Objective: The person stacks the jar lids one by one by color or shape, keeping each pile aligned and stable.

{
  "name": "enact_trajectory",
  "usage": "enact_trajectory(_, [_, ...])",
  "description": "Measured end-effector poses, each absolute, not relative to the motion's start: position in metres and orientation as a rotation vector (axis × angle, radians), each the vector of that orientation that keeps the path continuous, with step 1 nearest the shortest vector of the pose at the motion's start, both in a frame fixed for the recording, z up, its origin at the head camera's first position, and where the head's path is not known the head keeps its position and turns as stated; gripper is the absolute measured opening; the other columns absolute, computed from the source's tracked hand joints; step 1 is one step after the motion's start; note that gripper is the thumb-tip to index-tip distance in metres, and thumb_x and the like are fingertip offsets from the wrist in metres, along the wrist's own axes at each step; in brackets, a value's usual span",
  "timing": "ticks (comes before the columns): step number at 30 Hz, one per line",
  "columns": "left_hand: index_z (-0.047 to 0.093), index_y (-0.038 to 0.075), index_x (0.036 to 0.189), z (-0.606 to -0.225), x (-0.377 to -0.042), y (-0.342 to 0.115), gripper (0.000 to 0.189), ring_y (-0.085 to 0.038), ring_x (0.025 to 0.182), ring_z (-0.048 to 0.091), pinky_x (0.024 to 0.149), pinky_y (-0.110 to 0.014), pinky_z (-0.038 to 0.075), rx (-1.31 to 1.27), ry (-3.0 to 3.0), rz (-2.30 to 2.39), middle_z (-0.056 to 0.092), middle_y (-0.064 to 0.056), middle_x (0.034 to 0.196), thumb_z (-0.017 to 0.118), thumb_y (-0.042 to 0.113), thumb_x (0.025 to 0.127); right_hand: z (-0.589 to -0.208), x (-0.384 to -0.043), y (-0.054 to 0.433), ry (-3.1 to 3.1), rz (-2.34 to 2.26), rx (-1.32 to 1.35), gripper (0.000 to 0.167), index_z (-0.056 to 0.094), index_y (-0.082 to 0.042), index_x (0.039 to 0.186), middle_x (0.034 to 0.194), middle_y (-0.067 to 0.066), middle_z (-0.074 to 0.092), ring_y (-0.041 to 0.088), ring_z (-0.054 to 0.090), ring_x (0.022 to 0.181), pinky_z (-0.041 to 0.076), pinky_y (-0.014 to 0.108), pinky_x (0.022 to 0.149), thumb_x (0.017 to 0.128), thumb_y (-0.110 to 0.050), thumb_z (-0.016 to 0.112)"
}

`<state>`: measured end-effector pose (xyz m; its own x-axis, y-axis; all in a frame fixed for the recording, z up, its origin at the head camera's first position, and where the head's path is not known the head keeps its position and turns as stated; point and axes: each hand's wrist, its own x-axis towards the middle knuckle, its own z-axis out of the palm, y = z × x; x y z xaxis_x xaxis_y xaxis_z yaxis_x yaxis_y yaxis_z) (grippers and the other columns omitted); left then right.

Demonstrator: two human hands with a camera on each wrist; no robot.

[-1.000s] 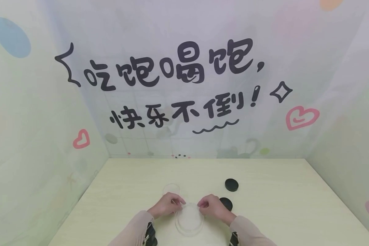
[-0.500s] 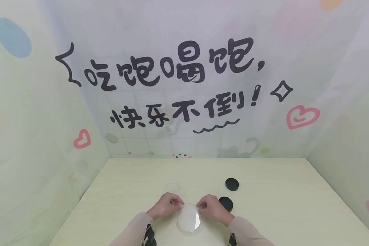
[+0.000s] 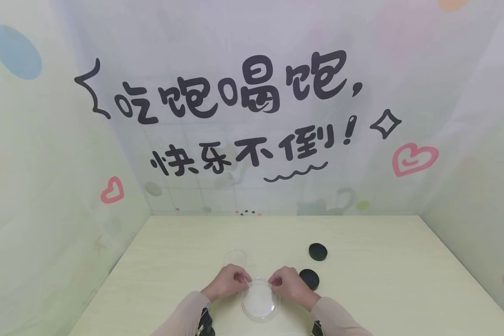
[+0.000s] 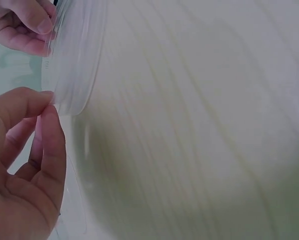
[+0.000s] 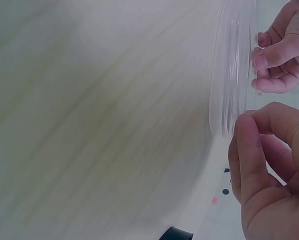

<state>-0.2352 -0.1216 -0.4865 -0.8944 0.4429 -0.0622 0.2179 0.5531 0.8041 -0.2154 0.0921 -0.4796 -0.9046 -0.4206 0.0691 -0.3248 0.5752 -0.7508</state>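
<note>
A clear round shallow plastic dish with a raised rim is near the table's front, between the two hands. My left hand pinches its far left rim between thumb and fingertips. On the far right rim, the thumb and fingertips of my right hand pinch it likewise. Seen edge-on in the left wrist view, the dish shows several layered edges, as it does in the right wrist view, where the dish stands above the fingertips. Whether it is one piece or stacked pieces I cannot tell.
Behind my left hand lies another clear round piece, partly hidden. Two black round discs lie on the right: the farther disc and the nearer disc, close to my right hand. Printed cloth walls enclose the pale table.
The glint on the clear dish appeared on its right half and then shrank toward its lower edge, so its tilt shifts slightly. Both hands stay nearly in place, still pinching the rim.
</note>
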Motion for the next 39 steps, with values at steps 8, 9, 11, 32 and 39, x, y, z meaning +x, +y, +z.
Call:
enact_trajectory(8, [0.065,0.003,0.084,-0.4859,-0.2344,-0.1212,0.012,-0.01,0.054,0.052,0.048,-0.023,0.045,0.566,2.53,1.266,0.056,0.0,0.065,0.066,0.002,0.072,-0.479,-0.2155,0.0927,2.688,-1.237,-0.635,0.013,0.067,-0.002,0.085,0.075,0.0,0.061,0.009,0.055,0.067,0.046,0.019,0.059,0.072,0.001,0.065])
enact_trajectory(9, [0.065,0.003,0.084,-0.4861,-0.2344,-0.1212,0.012,-0.01,0.054,0.051,0.049,-0.022,0.045,0.569,2.534,1.262,0.056,0.001,0.066,0.066,0.002,0.072,-0.4788,-0.2155,0.0925,2.687,-1.24,-0.636,0.013,0.066,-0.002,0.084,0.075,0.0,0.061,0.009,0.055,0.067,0.046,0.019,0.058,0.072,0.001,0.065])
enact_trajectory(11, [0.066,0.003,0.084,-0.4866,-0.2343,-0.1211,0.012,-0.009,0.055,0.051,0.049,-0.021,0.044,0.581,2.547,1.25,0.056,0.002,0.066,0.066,0.002,0.072,-0.4785,-0.2156,0.0921,2.681,-1.248,-0.643,0.013,0.066,-0.001,0.084,0.075,0.001,0.062,0.01,0.055,0.066,0.046,0.02,0.058,0.071,0.002,0.065])
enact_trajectory(32, [0.066,0.006,0.085,-0.4883,-0.2338,-0.1205,0.012,-0.006,0.063,0.048,0.055,-0.02,0.042,0.63,2.608,1.196,0.053,0.005,0.069,0.067,0.004,0.073,-0.4849,-0.2167,0.0931,2.67,-1.27,-0.635,0.015,0.065,-0.001,0.084,0.075,0.005,0.062,0.011,0.056,0.067,0.046,0.019,0.059,0.07,0.002,0.062])
enact_trajectory(39, [0.066,0.005,0.082,-0.489,-0.2338,-0.1213,0.012,-0.007,0.062,0.048,0.055,-0.02,0.042,0.649,2.608,1.223,0.053,0.004,0.069,0.068,0.002,0.071,-0.4853,-0.2168,0.0932,2.671,-1.271,-0.626,0.014,0.065,-0.001,0.085,0.074,0.003,0.061,0.011,0.055,0.067,0.046,0.02,0.059,0.071,0.001,0.063])
